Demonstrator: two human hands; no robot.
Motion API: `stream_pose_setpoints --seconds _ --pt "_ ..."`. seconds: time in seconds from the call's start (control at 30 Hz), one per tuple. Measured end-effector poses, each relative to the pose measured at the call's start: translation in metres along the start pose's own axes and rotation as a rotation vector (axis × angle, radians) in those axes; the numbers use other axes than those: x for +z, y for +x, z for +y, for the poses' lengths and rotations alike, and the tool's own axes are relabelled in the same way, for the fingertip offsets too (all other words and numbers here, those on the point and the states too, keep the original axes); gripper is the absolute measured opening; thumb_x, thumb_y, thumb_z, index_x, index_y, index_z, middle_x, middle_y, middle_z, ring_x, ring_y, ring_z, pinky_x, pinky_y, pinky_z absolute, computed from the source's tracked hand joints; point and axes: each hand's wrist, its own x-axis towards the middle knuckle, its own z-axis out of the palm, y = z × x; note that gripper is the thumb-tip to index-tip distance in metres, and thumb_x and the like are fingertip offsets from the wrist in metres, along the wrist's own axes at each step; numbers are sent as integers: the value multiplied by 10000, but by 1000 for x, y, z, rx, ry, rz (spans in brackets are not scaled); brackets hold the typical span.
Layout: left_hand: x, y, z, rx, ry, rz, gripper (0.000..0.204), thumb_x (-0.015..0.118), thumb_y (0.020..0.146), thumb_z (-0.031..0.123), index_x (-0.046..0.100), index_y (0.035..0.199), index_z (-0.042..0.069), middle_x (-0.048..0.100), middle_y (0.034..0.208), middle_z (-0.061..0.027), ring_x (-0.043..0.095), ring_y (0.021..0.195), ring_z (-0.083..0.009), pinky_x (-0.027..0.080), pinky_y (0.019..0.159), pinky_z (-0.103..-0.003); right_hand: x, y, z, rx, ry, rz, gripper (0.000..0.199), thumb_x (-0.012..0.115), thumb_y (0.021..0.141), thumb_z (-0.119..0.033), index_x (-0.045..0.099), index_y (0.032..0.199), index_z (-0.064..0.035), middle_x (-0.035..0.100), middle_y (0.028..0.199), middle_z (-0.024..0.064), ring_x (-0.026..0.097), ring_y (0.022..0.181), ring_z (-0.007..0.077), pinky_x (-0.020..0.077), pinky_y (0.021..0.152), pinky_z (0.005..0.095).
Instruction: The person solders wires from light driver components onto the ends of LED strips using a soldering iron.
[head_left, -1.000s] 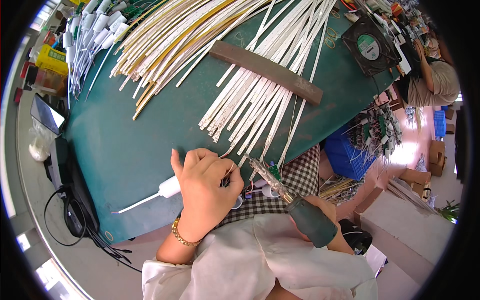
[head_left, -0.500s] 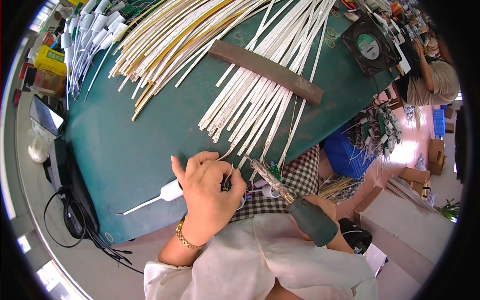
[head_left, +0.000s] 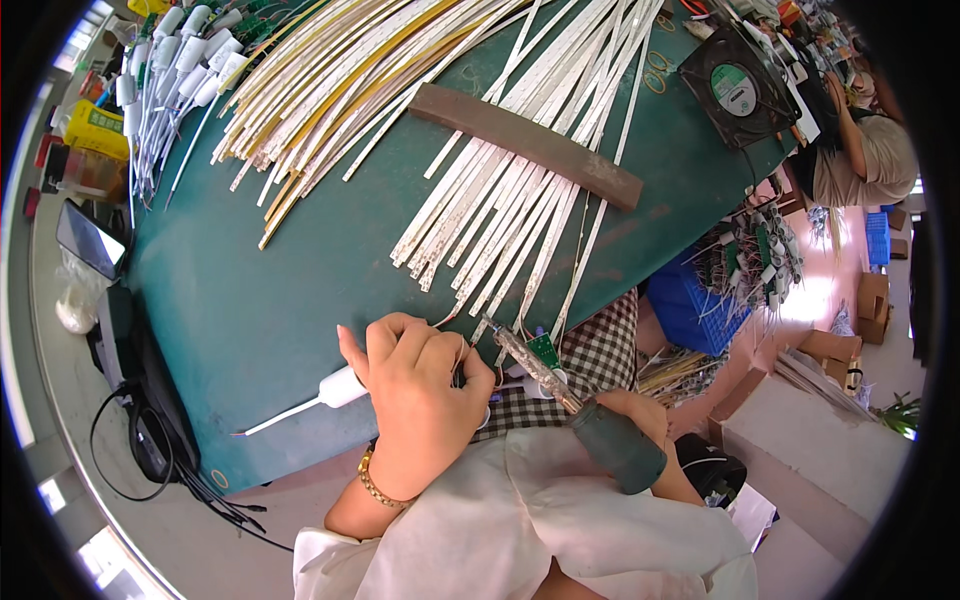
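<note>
My right hand [head_left: 645, 418] is wrapped round the dark green handle of a soldering iron [head_left: 545, 375]. Its tip touches or hovers just by the near ends of narrow white LED strips [head_left: 480, 215]; I cannot tell which. To its left, my left hand [head_left: 425, 405] is closed in a pinch on thin wires [head_left: 448, 318] that run toward the strip ends. Partly under that hand lies a white cylinder [head_left: 343, 387] with a white cable. A small green circuit board [head_left: 545, 350] with wires sits behind the iron, at the table's near edge.
A brown bar [head_left: 525, 145] lies across the strips on the green table [head_left: 250, 320]. More strips [head_left: 350, 90] lie far left, beside white cylinders on cables [head_left: 185, 60]. A black fan [head_left: 735, 88] stands far right, near another person [head_left: 860, 160]. A blue crate [head_left: 695, 305] is beyond the right edge.
The soldering iron's tip has shifted slightly left and down. My left hand has turned slightly, its fingers still closed. The whole view has drifted a little.
</note>
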Motion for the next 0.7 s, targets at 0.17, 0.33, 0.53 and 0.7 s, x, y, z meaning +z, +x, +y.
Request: stream_pose_setpoints --seconds 0.17,0.33,0.53,0.7 --pt "-3 2 -3 -15 -38 -43 174 704 617 12 558 630 106 556 742 -1 534 904 -256 213 1039 -685 6 -13 12 -230 -336 107 382 737 715 -182 645 1025 21 698 825 139 697 694 279 546 597 324" --pt "-5 5 -4 9 -61 -48 171 696 616 4 558 627 105 548 732 -4 534 887 -253 215 1042 -681 12 -43 21 119 -324 13 241 730 704 -282 656 815 -80 655 692 88 662 614 252 506 544 355" --pt "-5 6 -5 14 -52 -58 169 692 608 3 557 622 104 541 718 -11 533 871 -251 221 1042 -675 20 -45 22 323 -355 46 267 735 673 -408 637 649 -161 616 614 62 628 574 274 477 522 399" --pt "-5 6 -6 21 -59 -45 167 690 604 5 554 621 101 538 715 -13 533 868 -251 225 1039 -676 25 -46 26 361 -393 61 258 747 649 -390 631 657 -160 617 620 66 623 578 301 479 525 420"
